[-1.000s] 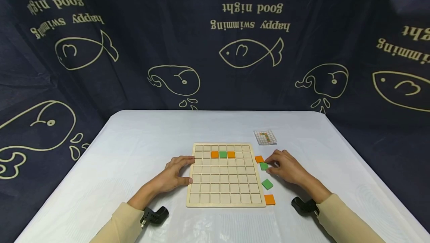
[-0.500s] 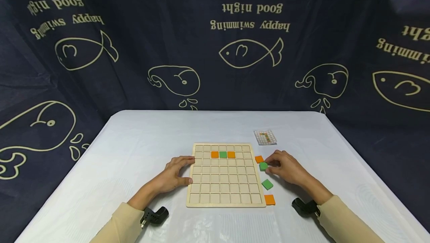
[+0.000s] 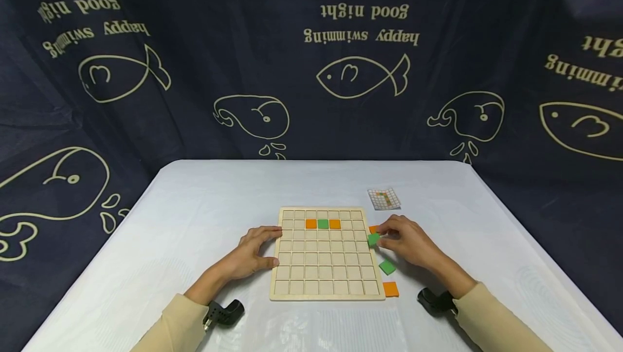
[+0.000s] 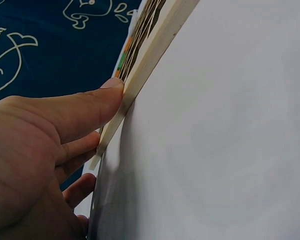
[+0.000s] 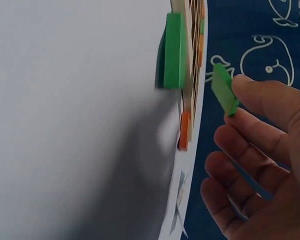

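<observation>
Between thumb and index finger my right hand (image 3: pixel 408 238) pinches a green square tile (image 5: pixel 224 90), lifted off the table at the right edge of the wooden grid board (image 3: pixel 318 259). My left hand (image 3: pixel 255 248) rests against the board's left edge, thumb and fingertips touching its frame (image 4: pixel 140 75). In the board's second row from the far side sit an orange tile (image 3: pixel 311 224), a green tile (image 3: pixel 323 224) and another orange tile (image 3: pixel 335 224). To the right of the board lie a loose green tile (image 3: pixel 387 267) and an orange tile (image 3: pixel 391 289).
Beyond my right hand, a small printed pattern card (image 3: pixel 384 199) lies on the white table (image 3: pixel 224 190). One more orange tile (image 3: pixel 373 229) is partly hidden behind the right fingers. A dark cloth (image 3: pixel 311 125) with fish drawings hangs behind the table.
The right hand has lifted the green tile from the table and moved it left to the board's right edge. The left hand has stayed in place.
</observation>
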Motion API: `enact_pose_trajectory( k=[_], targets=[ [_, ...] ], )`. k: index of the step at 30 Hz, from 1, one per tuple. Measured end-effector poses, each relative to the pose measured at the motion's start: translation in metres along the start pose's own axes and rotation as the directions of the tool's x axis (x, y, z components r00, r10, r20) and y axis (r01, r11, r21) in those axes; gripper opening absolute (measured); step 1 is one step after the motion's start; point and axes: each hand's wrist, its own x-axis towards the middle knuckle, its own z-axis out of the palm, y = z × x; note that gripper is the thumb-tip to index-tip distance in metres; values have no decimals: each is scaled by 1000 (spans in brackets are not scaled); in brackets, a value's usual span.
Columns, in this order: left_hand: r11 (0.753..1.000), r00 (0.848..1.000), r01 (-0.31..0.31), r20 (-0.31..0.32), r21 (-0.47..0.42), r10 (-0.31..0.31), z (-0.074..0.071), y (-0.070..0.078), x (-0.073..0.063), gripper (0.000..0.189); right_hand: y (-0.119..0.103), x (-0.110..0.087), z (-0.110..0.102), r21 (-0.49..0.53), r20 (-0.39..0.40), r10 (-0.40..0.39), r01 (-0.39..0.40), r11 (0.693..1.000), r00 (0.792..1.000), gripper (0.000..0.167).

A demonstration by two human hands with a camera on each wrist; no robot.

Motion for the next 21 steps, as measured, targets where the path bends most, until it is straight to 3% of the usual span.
enact_pose_trajectory(
  k=[8,21],
  targets=[
    [1000,1000,-3,-4,11,3,0,1,0,62,-21,8,6,87,-24,-23,25,996,999,19],
    [1000,1000,-1,0,12,1,0,1,0,63,-47,27,18,92,-37,-56,59,994,998,22]
  ],
)
